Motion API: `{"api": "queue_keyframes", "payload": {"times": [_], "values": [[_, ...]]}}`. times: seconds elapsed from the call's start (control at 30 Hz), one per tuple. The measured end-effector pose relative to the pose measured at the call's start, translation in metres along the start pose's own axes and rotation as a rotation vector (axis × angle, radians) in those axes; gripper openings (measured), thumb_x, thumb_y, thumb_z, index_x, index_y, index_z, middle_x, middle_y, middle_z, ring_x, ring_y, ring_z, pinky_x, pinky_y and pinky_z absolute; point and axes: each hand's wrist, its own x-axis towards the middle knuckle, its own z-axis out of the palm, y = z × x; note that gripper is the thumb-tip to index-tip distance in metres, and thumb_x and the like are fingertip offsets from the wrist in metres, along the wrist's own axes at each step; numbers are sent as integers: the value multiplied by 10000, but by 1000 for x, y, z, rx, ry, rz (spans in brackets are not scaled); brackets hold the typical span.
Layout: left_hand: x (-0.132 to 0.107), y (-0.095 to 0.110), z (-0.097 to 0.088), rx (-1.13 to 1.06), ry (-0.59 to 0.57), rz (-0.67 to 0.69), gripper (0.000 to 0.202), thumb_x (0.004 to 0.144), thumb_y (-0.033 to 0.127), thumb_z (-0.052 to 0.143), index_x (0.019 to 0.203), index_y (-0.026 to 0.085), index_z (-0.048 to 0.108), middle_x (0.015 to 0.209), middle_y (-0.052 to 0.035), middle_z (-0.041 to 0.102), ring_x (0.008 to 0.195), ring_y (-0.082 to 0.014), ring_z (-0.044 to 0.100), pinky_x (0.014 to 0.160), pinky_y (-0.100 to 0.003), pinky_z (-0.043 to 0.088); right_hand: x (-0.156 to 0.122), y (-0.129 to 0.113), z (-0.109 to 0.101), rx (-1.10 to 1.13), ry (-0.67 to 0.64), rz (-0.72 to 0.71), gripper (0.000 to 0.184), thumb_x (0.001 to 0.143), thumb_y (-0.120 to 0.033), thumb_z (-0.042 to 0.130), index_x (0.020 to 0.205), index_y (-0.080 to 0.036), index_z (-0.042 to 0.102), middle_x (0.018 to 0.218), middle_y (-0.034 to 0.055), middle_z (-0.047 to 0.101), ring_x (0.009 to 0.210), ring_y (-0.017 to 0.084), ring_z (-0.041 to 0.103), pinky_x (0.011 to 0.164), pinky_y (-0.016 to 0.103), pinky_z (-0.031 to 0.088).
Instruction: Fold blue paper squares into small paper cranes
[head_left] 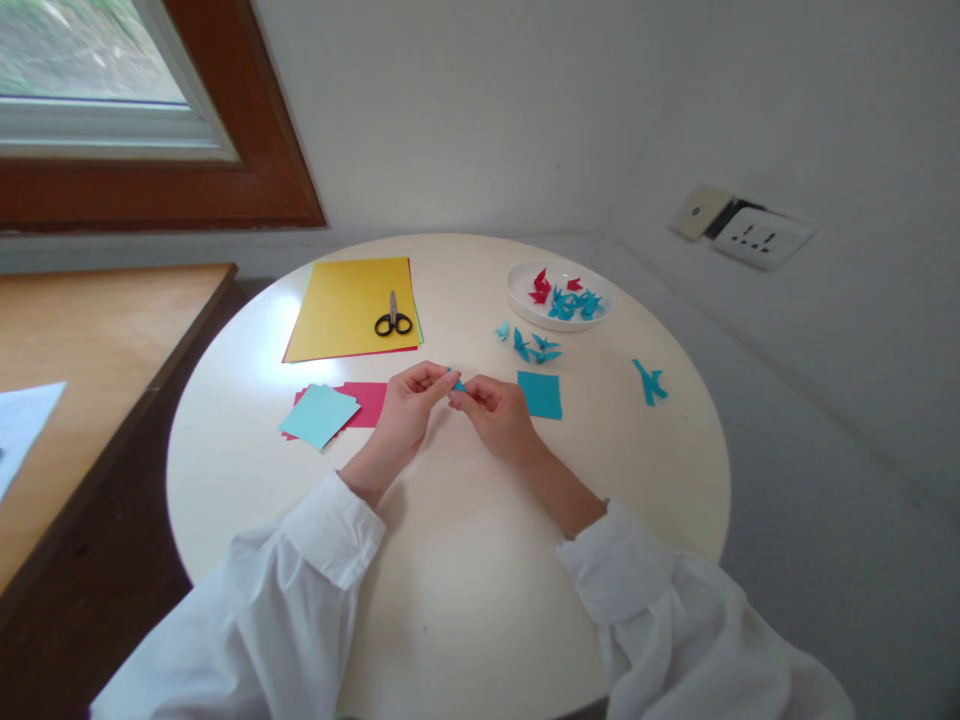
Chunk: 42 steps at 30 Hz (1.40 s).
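Between my fingertips is a small piece of folded blue paper [457,384], mostly covered by the fingers. My left hand [411,402] pinches it from the left, and my right hand [501,412] pinches it from the right, thumbs almost touching. A flat blue paper square [540,395] lies just right of my right hand. Beyond it stand several small blue paper cranes [535,347] and a pale aqua one [502,330]. Left of my left hand, a light aqua square [321,415] rests on several pink-red squares [367,404].
A white plate [517,298] at the back right holds red and blue folded cranes. Black-handled scissors [394,318] lie on stacked yellow paper [345,295]. Blue paper scraps [649,383] sit near the right edge of the round table [450,600]. A wooden table [97,330] stands at left.
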Motion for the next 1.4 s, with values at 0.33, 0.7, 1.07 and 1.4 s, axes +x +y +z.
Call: {"api": "queue_keyframes", "payload": {"times": [0.33, 0.7, 1.07, 1.4], "values": [[3, 12, -7, -14, -70, -138, 193, 525, 247, 797, 641, 134, 693, 643, -14, 662, 637, -111, 577, 654, -244, 435, -1, -1, 1, 57, 124, -20, 137, 737, -317, 635, 718, -182, 647, 694, 6, 660, 624, 124, 571, 589, 245, 453], [5, 12, -13, 18, -95, -102, 166, 564, 259, 778, 644, 138, 697, 633, -8, 646, 622, -91, 542, 642, -235, 424, -2, -2, 0, 93, 210, -140, 73, 794, -277, 572, 794, -206, 592, 772, 21, 639, 725, 140, 604, 651, 270, 511], [7, 12, -14, 23, -72, -88, 233, 515, 271, 813, 691, 155, 715, 632, -9, 676, 605, -102, 584, 624, -241, 452, -3, -10, -1, 101, 181, -178, 144, 723, -165, 586, 861, -207, 590, 791, 11, 622, 692, 119, 590, 614, 257, 504], [6, 13, -14, 107, -46, -81, 297, 543, 286, 793, 782, 140, 697, 564, 7, 652, 557, -106, 574, 597, -252, 438, -3, -9, -4, -115, 165, -309, 299, 757, -144, 539, 1028, -236, 626, 795, 11, 619, 672, 118, 555, 615, 262, 492]]}}
